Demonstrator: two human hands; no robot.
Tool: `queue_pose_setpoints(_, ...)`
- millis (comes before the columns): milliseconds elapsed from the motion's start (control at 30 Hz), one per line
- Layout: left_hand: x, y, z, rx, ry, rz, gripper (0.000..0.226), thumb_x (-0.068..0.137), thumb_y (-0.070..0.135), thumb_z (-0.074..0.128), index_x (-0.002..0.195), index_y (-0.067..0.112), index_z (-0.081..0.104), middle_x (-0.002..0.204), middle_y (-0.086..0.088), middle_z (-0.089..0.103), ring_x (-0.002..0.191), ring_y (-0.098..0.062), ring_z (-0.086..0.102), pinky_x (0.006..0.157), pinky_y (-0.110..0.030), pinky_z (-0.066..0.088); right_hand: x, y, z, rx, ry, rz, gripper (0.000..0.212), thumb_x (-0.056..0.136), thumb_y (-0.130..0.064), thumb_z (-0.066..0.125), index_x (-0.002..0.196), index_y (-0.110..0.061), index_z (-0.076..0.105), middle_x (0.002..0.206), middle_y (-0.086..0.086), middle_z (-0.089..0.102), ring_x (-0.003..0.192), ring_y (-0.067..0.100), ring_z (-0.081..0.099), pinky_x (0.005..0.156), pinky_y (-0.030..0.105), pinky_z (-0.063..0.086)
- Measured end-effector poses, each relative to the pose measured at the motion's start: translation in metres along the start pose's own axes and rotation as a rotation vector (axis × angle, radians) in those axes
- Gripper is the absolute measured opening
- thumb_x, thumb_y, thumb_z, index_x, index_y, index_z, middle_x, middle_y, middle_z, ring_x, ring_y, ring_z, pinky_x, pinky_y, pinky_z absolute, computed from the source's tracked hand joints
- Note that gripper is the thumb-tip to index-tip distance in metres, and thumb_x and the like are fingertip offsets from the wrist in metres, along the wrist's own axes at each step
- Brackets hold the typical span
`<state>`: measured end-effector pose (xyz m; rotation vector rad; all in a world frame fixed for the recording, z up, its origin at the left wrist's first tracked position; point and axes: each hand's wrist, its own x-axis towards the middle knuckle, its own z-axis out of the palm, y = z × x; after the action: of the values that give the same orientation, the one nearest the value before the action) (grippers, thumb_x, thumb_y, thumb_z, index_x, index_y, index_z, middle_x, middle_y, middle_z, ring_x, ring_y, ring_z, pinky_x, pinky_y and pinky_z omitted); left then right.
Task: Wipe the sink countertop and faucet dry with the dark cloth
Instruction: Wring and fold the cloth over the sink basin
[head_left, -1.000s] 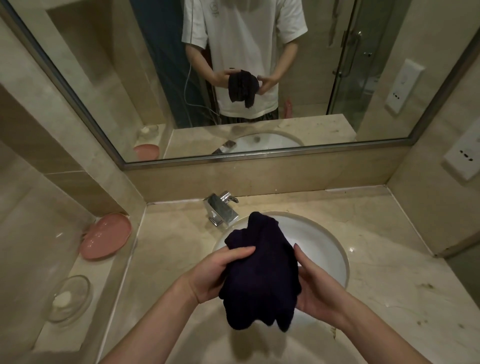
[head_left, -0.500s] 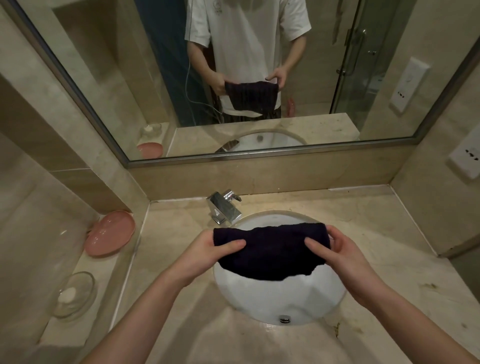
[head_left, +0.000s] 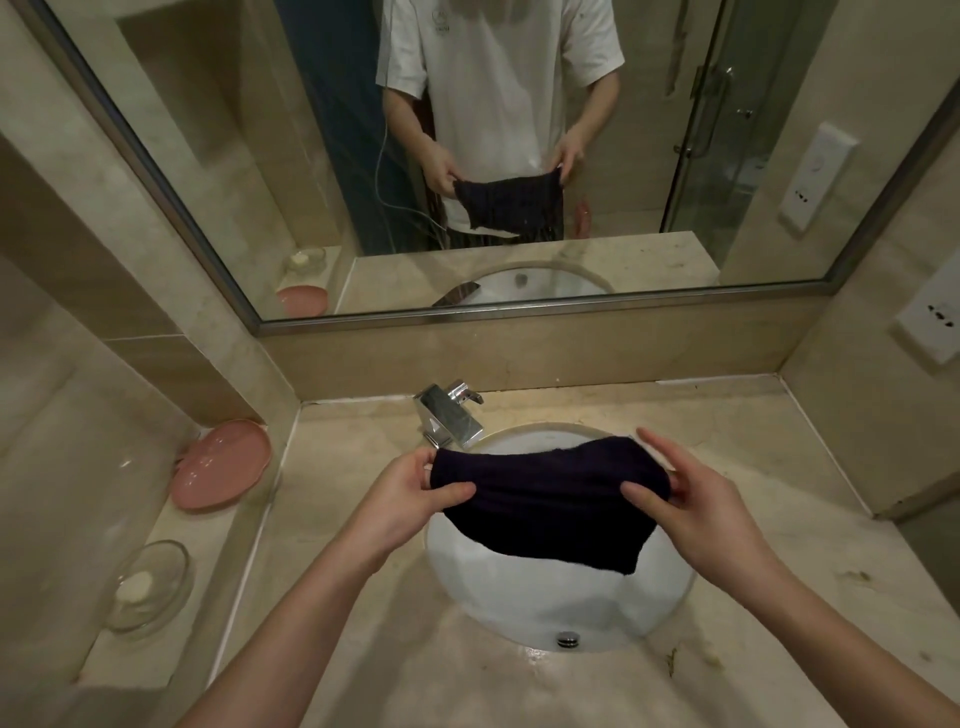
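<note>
A beige marble counter (head_left: 753, 457) wraps a round white sink (head_left: 561, 603) below a wide mirror (head_left: 208, 156). The dark cloth (head_left: 545, 499), bunched a second ago, is now spread flat above the basin, the left hand (head_left: 410, 499) pinching one end and the right hand (head_left: 691, 504) the other. Wiping has likely not begun; the chrome faucet (head_left: 449, 418) sits just beyond, untouched.

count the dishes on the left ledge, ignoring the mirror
2: a pink dish at the ledge's far end and a clear glass dish holding soap nearer the camera.
</note>
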<state>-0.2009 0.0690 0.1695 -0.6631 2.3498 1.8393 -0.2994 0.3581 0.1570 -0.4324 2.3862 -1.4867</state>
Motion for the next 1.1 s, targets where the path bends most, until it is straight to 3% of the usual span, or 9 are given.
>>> queue_pose_setpoints(133, 0.007, -0.008, 0.003, 0.094, 0.084, 0.033, 0.058, 0.085, 0.02, 0.078, 0.133, 0.031, 0.046, 0.088, -0.007, 0.078, 0.091, -0.021, 0.075, 0.097, -0.044, 0.053, 0.002, 0.005, 0.001, -0.648, 0.143, -0.234, 0.013, 0.095, -0.037, 0.062, 0.1, -0.036, 0.074, 0.095, -0.02, 0.061, 0.095, 0.009, 0.059, 0.063, 0.028, 0.046)
queue_pose_setpoints(267, 0.004, 0.0, -0.003, 0.156, 0.017, 0.094, 0.019, 0.091, 0.02, 0.073, 0.108, 0.028, 0.074, 0.092, 0.002, 0.079, 0.091, -0.013, 0.074, 0.094, -0.043, 0.055, 0.008, 0.001, -0.002, -0.401, 0.072, -0.294, 0.019, 0.1, -0.035, 0.047, 0.097, -0.026, 0.064, 0.124, -0.018, 0.045, 0.117, -0.002, 0.041, 0.083, 0.015, 0.038)
queue_pose_setpoints(400, -0.002, 0.017, -0.011, 0.251, 0.089, 0.111, 0.014, 0.091, 0.04, 0.069, 0.09, 0.031, 0.08, 0.099, 0.01, 0.07, 0.082, 0.006, 0.061, 0.082, -0.025, 0.044, 0.007, -0.022, -0.004, 0.159, -0.124, -0.094, 0.026, 0.105, -0.031, 0.041, 0.088, -0.021, 0.058, 0.074, -0.01, 0.056, 0.068, 0.009, 0.053, 0.064, 0.026, 0.042)
queue_pose_setpoints(533, -0.013, 0.031, -0.012, -0.239, -0.298, 0.044, 0.021, 0.096, 0.031, 0.063, 0.108, 0.02, 0.076, 0.115, 0.005, 0.071, 0.11, -0.013, 0.065, 0.091, -0.025, 0.051, 0.01, -0.044, -0.007, 0.408, -0.304, 0.044, 0.036, 0.098, -0.047, 0.056, 0.094, -0.012, 0.056, 0.084, 0.0, 0.056, 0.082, 0.017, 0.055, 0.072, 0.026, 0.042)
queue_pose_setpoints(633, -0.017, 0.032, -0.006, -0.336, -0.467, -0.032, 0.032, 0.074, 0.035, 0.071, 0.103, 0.022, 0.072, 0.096, 0.001, 0.068, 0.091, -0.015, 0.064, 0.072, -0.021, 0.052, 0.016, -0.059, -0.011, 0.324, -0.53, 0.006, 0.04, 0.083, -0.03, 0.081, 0.107, -0.011, 0.055, 0.095, 0.003, 0.067, 0.09, 0.017, 0.068, 0.075, 0.026, 0.052)
queue_pose_setpoints(833, -0.009, 0.031, 0.013, -0.143, -0.7, -0.061, 0.053, 0.075, 0.029, 0.072, 0.128, 0.021, 0.068, 0.107, -0.011, 0.071, 0.104, -0.025, 0.064, 0.098, -0.032, 0.045, 0.03, -0.076, -0.005, 0.203, -0.609, -0.118, 0.033, 0.083, -0.005, 0.079, 0.106, -0.01, 0.055, 0.09, 0.0, 0.067, 0.087, 0.016, 0.066, 0.074, 0.029, 0.054)
queue_pose_setpoints(900, -0.006, 0.031, 0.012, -0.128, -0.713, -0.068, 0.055, 0.078, 0.026, 0.072, 0.131, 0.013, 0.065, 0.114, -0.02, 0.063, 0.106, -0.035, 0.057, 0.095, -0.04, 0.044, 0.035, -0.08, -0.009, 0.2, -0.619, -0.118, 0.032, 0.083, -0.006, 0.078, 0.106, -0.011, 0.057, 0.09, 0.001, 0.067, 0.084, 0.017, 0.066, 0.069, 0.029, 0.053)
queue_pose_setpoints(1000, -0.003, 0.036, 0.019, -0.06, -0.746, -0.014, 0.044, 0.08, 0.034, 0.07, 0.118, 0.012, 0.068, 0.104, -0.008, 0.069, 0.094, -0.026, 0.065, 0.084, -0.032, 0.051, 0.041, -0.09, -0.009, 0.092, -0.672, -0.119, 0.033, 0.083, -0.011, 0.08, 0.108, -0.014, 0.059, 0.095, 0.007, 0.068, 0.084, 0.02, 0.067, 0.066, 0.032, 0.054)
queue_pose_setpoints(1100, -0.006, 0.043, 0.036, -0.104, -0.586, 0.035, 0.025, 0.082, 0.032, 0.075, 0.106, 0.024, 0.073, 0.11, -0.006, 0.073, 0.103, -0.021, 0.069, 0.091, -0.034, 0.054, 0.048, -0.093, 0.001, 0.092, -0.563, -0.108, 0.041, 0.082, -0.016, 0.081, 0.116, -0.023, 0.058, 0.106, 0.002, 0.069, 0.092, 0.011, 0.069, 0.072, 0.024, 0.056)
